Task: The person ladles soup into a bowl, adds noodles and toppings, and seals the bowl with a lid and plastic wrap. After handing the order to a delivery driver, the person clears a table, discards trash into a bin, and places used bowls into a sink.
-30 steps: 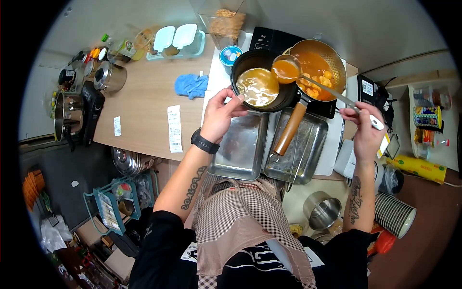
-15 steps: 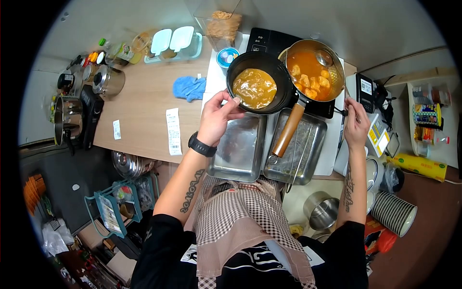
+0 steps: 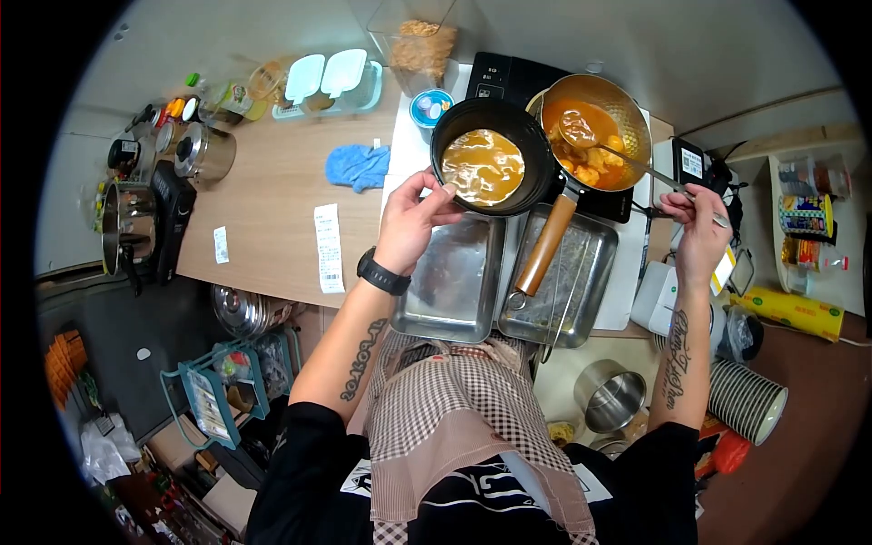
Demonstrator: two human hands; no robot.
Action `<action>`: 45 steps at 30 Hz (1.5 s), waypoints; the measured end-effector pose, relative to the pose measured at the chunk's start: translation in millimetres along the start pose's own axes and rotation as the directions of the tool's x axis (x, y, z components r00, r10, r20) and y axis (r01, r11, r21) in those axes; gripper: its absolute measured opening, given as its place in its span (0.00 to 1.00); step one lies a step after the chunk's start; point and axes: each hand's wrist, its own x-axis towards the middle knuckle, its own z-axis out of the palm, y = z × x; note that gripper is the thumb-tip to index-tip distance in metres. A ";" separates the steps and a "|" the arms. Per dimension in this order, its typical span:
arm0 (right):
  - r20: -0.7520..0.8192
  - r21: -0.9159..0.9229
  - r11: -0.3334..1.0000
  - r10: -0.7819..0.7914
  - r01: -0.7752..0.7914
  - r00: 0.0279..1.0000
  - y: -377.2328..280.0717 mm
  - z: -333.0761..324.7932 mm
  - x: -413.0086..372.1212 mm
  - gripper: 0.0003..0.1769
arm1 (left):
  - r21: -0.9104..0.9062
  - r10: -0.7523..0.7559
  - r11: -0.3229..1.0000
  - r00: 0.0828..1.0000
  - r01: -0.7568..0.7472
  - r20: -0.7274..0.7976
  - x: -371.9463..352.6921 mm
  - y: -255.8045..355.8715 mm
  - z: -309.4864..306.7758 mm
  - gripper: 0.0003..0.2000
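Observation:
My left hand pinches the near-left rim of a black pot with a wooden handle; orange-brown sauce lies inside it. The handle points toward me over a metal tray. Right beside it, a gold-coloured pan holds orange broth and pale chunks on the black induction cooker. My right hand is closed on the metal handle of a ladle, whose bowl is in the pan's broth.
Two metal trays are at the front edge. A blue cloth, a receipt and lidded tubs lie on the left. A scale and a yellow roll are at the right.
My right hand has moved right and slightly down, the ladle handle now slanting out of the pan. The ladle bowl has shifted left in the broth. The black pot has barely moved.

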 end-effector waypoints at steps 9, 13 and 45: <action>0.249 -0.046 0.996 -0.062 0.076 0.967 -29.3 31.7 -29.0 0.13 | 0.012 -0.004 1.000 1.000 0.004 0.007 4.9 -1.1 1.9 0.07; 0.528 -0.239 0.870 -0.257 0.432 0.810 -22.1 41.2 -39.9 0.10 | 0.007 -0.013 1.000 1.000 0.013 0.015 5.4 -3.1 -1.0 0.06; -0.084 -0.877 0.404 0.400 -0.258 0.913 61.5 52.8 -252.9 0.19 | -0.101 0.039 0.992 0.957 -0.070 -0.287 -114.0 -18.2 -207.3 0.04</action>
